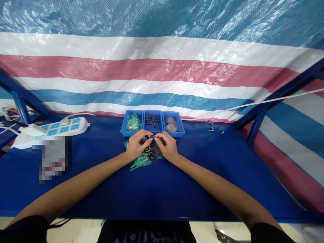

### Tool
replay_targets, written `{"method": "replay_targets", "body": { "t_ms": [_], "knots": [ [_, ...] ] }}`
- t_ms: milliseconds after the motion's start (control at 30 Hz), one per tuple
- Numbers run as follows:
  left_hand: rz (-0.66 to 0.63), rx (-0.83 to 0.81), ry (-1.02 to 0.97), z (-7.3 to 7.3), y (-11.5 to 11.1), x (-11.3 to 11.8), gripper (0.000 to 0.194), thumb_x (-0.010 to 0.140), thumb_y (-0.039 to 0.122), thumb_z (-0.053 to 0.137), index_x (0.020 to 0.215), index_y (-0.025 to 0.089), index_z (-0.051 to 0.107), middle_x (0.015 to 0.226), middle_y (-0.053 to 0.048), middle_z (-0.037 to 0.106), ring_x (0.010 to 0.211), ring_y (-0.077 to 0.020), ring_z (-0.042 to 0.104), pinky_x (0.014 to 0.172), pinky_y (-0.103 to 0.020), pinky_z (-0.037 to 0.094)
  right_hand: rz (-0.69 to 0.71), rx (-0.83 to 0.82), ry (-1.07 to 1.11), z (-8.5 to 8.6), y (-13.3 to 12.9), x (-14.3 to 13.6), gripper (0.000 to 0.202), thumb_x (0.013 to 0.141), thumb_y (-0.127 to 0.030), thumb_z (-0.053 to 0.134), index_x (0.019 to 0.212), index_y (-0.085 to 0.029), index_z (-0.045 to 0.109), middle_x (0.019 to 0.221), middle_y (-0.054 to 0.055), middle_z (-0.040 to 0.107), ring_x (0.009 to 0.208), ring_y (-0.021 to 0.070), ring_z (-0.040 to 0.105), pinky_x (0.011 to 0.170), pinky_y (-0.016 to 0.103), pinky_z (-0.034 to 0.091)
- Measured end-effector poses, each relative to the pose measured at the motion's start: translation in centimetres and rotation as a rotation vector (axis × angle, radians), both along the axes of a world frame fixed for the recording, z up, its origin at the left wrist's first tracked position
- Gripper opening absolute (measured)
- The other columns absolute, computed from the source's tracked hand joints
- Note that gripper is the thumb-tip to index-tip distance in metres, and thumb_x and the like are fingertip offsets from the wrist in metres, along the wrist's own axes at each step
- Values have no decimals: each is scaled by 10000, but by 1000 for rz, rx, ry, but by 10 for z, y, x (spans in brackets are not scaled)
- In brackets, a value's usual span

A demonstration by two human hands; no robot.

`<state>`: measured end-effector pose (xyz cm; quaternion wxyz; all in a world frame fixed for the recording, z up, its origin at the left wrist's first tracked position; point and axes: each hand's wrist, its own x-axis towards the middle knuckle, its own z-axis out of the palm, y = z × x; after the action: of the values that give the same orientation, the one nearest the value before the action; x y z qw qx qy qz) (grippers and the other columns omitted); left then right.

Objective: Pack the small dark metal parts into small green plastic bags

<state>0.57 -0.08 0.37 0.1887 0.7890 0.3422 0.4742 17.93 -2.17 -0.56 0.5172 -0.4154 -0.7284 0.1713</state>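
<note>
My left hand (pixel 137 145) and my right hand (pixel 168 147) meet in front of the blue bins, fingertips pinched together. Between them is a small dark metal part (pixel 152 137), mostly covered by the fingers, so its exact kind cannot be made out. Under the hands lies a loose pile of small dark and silvery metal fittings (pixel 150 152). Green plastic bags (pixel 141 161) lie beneath and beside my left hand. A clear plastic bag (pixel 158 154) sits partly hidden below my right hand.
Three joined blue bins (pixel 152 132) hold green bags (pixel 133 122), metal fittings (pixel 152 119) and clear bags (pixel 171 124). Several loose fittings (pixel 211 129) lie at the back right. A white power strip (pixel 67 128) and a blurred-out packet (pixel 53 158) are at left. Striped sheeting (pixel 157 71) hangs behind.
</note>
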Motion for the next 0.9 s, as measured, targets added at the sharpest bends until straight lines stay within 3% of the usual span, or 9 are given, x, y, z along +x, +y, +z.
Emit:
{"method": "replay_targets", "body": {
  "t_ms": [200, 367, 500, 667, 900],
  "knots": [
    [19, -102, -92, 0, -4, -1, 167, 872, 269, 560, 1003, 173, 601, 1045, -64, 656, 484, -40, 504, 519, -193, 455, -3, -17, -8, 0, -1, -1, 168, 927, -273, 480, 866, -183, 608, 725, 18, 559, 643, 137, 523, 621, 259, 423],
    [46, -134, -70, -1, -6, -2, 174, 867, 269, 570, 1011, 180, 611, 980, -40, 695, 471, -51, 523, 535, -198, 472, 2, -26, -8, -4, 0, -2, 166, 928, -262, 473, 880, -180, 609, 739, 23, 573, 645, 141, 528, 619, 260, 421],
    [59, -102, -44, -2, -4, -2, 168, 863, 259, 577, 1006, 182, 620, 780, 2, 681, 456, -57, 497, 526, -194, 454, 11, -22, -7, -5, 2, -2, 167, 932, -256, 463, 890, -182, 607, 764, 28, 580, 657, 141, 537, 626, 261, 426],
    [21, -49, -60, 0, -3, -1, 142, 863, 245, 573, 977, 171, 615, 957, -46, 657, 503, -48, 502, 541, -196, 461, 4, -14, -23, -3, 2, -1, 159, 926, -252, 475, 871, -183, 607, 734, 19, 574, 639, 138, 524, 618, 259, 416],
    [27, 62, -38, 1, -2, 0, 145, 854, 265, 604, 956, 173, 651, 895, -39, 648, 530, -60, 500, 571, -215, 472, 3, -13, -23, -1, 1, 0, 165, 922, -258, 478, 857, -179, 607, 751, 24, 585, 652, 139, 526, 640, 262, 423]
  ]
}}
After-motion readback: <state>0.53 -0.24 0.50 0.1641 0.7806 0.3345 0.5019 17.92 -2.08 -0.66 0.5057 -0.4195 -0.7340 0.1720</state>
